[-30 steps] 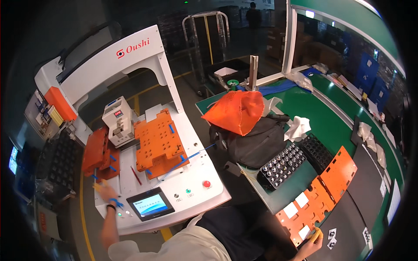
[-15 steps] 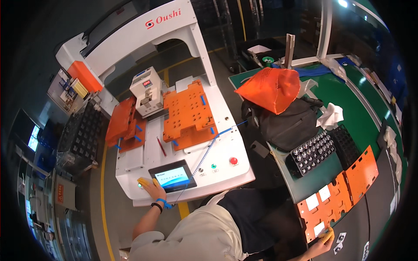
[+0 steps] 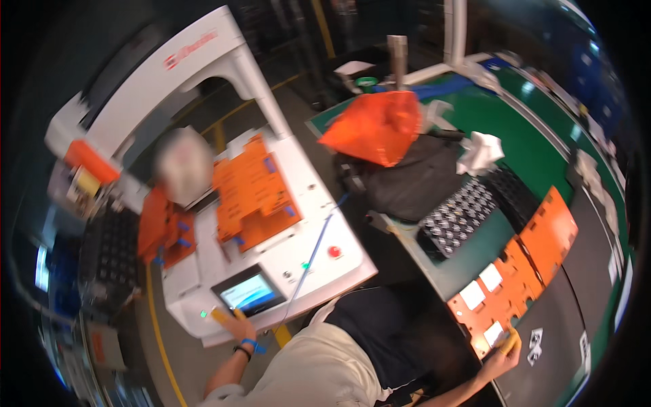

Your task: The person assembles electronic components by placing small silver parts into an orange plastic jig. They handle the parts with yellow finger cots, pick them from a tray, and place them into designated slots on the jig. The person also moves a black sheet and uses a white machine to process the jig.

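Note:
My left hand [image 3: 234, 323], with yellow covers on its fingers and a blue band at the wrist, is open with fingers stretched out. It lies at the front edge of a white machine [image 3: 191, 324], between a green-lit button [image 3: 203, 314] and the touchscreen [image 3: 248, 292]. My right hand [image 3: 503, 353], also in yellow finger covers, is closed at the near edge of an orange fixture plate [image 3: 513, 288]. Its fingertips meet beside a white rectangular piece [image 3: 494, 332] set in that plate; what they pinch is too small to make out.
Orange perforated plates [image 3: 251, 197] sit on the machine beside its blurred white head [image 3: 184, 166]. A red button [image 3: 334, 252] and coiled blue cable are at its right front. On the green bench are a black parts tray [image 3: 461, 220], dark bag [image 3: 407, 186], orange bag [image 3: 380, 129] and small white cards [image 3: 536, 338].
My view has turned, so the machine and bench appear shifted left. The left fingers have come off the green-lit button to its right. My right hand stays at the orange plate's edge.

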